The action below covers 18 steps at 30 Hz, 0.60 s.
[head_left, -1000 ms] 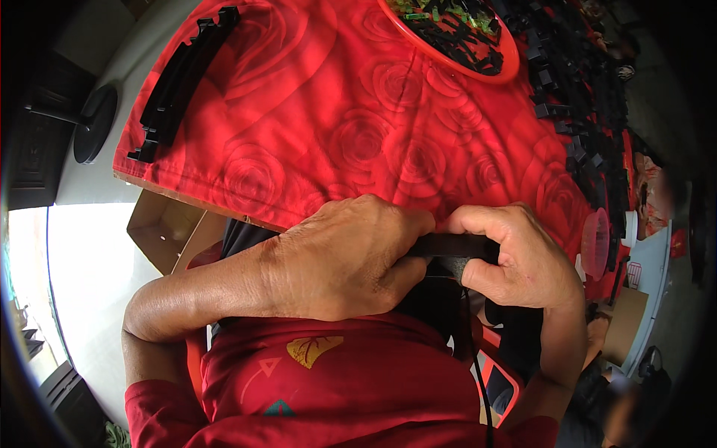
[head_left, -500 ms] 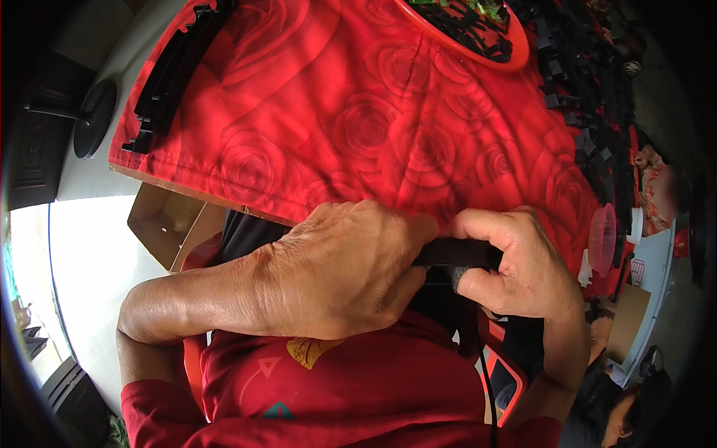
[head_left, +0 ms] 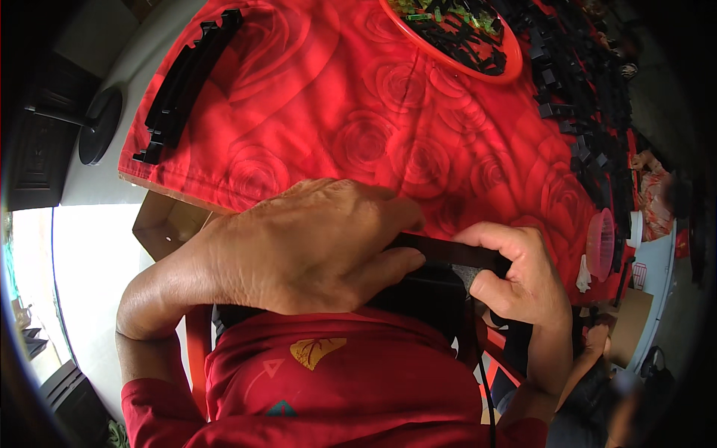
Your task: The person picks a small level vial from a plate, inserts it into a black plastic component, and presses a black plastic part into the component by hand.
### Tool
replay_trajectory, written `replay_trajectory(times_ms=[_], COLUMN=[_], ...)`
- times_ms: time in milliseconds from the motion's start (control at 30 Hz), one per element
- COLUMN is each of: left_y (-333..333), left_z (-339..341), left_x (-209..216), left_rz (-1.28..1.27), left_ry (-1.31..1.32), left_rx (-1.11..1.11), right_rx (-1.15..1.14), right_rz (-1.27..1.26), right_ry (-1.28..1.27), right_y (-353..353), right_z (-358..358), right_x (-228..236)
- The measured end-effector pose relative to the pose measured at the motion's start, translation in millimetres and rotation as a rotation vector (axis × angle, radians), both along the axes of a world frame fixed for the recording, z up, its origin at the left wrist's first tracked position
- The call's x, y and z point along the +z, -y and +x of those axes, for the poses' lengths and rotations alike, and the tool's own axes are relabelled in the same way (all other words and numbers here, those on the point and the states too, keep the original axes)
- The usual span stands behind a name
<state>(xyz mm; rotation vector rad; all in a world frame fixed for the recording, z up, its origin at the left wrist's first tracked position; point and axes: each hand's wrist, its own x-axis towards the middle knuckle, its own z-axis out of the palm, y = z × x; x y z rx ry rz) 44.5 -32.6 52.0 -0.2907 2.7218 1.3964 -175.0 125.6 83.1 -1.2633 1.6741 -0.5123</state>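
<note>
Between my hands, just off the table's near edge, is a long black strip point(head_left: 448, 252), sloping down slightly to the right. My left hand point(head_left: 314, 246) grips its left end, thumb below and fingers above; the palm hides that end. The right end is pinched between the thumb and curled forefinger of my right hand point(head_left: 526, 272). A grey fuzzy patch point(head_left: 466, 275) shows under the strip beside my right thumb, next to another dark piece I cannot make out. On the table's far left lie slim black channel-like bars point(head_left: 190, 86), side by side.
Red rose-patterned cloth point(head_left: 366, 145) covers the table. An orange-red tray point(head_left: 515, 63) of black and green scraps stands at the far side. Piled black parts point(head_left: 575, 119) line the right edge, near a pink plastic container point(head_left: 600, 244). An open cardboard box point(head_left: 160, 228) sits below the table's left edge.
My left hand has shifted left and slightly up, baring more of the strip, which now tilts. My right hand has moved a little down. The table appears slightly shifted in view.
</note>
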Motion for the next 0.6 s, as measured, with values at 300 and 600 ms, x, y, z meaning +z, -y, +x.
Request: replay_trajectory(times_ms=[300, 600], left_y=[-4, -37], left_z=[5, -6], left_x=[-26, -43], left_rz=[0.349, 0.298], left_ry=[-0.083, -0.107], left_rx=[0.091, 0.394], right_rx=[0.013, -0.112], right_rz=[-0.707, -0.371], right_ry=[-0.412, -0.387], right_y=[7, -11], right_z=[-1, 11], right_x=[-3, -33])
